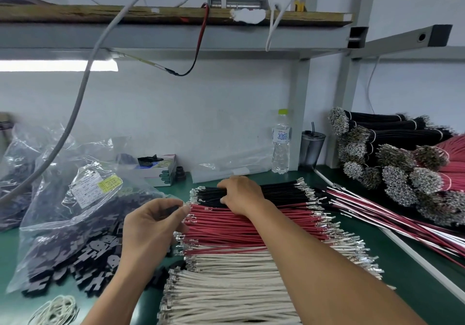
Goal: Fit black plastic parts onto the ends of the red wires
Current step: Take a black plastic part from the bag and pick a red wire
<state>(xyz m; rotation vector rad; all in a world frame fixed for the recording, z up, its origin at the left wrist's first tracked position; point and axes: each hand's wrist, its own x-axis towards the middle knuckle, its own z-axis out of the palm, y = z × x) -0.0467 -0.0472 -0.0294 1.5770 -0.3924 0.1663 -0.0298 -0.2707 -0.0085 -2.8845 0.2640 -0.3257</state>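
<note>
A flat layer of red wires (226, 226) with metal terminals lies on the green bench, between black wires (281, 192) behind and white wires (226, 287) in front. My left hand (153, 226) pinches a small black plastic part (173, 209) at the left ends of the red wires. My right hand (241, 195) rests on the black wires, fingers curled down into them near their left ends. A clear bag of black plastic parts (83, 244) lies open at the left, with parts spilling out.
Bundled black and red wires (392, 163) are stacked at the right, with loose red and white wires (392, 221) beside them. A water bottle (280, 143), a dark cup (312, 148) and a small box (158, 168) stand by the back wall. Rubber bands (55, 309) lie front left.
</note>
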